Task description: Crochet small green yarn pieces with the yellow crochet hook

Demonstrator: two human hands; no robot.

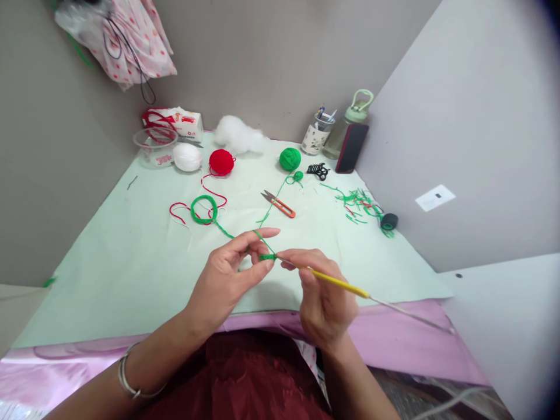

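Observation:
My left hand pinches a small green crochet piece between thumb and fingers, with green yarn looped over the raised forefinger. My right hand grips a yellow-handled crochet hook whose tip is in the green piece. The strand runs back to a green yarn ball at the far side of the pale green table cover. A green crocheted ring lies left of centre among loose red yarn.
Orange thread snips lie mid-table. A red yarn ball, white yarn ball, stuffing, plastic cup, pen holder, water bottle and phone line the back. Green yarn scraps lie right.

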